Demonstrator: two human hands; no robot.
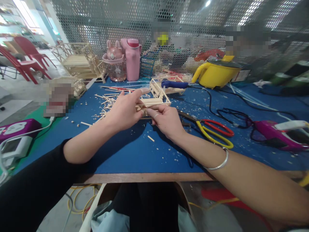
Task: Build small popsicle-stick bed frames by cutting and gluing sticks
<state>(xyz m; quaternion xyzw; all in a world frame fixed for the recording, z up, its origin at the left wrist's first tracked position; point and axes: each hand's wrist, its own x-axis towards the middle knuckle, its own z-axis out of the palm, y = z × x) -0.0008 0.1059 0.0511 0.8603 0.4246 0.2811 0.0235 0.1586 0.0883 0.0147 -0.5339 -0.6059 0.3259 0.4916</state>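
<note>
Two hands meet at the centre of the frame over a blue table: your left hand curls around the near end of a small frame of thin wooden sticks, its forefinger stretched straight out over the top, while your right hand pinches the same stick frame from below and to the right, thumb and fingers closed on its lower rail. The stick frame sits just above the tabletop, slightly right of centre, held between both hands. Loose sticks and offcuts lie scattered on the table just left of your left hand. To the right of your right hand, near the wrist, lie scissors with yellow and red handles, and a silver bangle rings your right forearm. Further right, at the frame's edge, rests a purple glue gun with a black cord trailing toward it. Behind the stick frame, another stick frame lies beside a blue-handled tool. Along the back, from upper left toward the right, stand a larger stick model, a pink bottle, a pink rabbit-eared cup and a yellow pot, all in front of a perforated metal screen.
</note>
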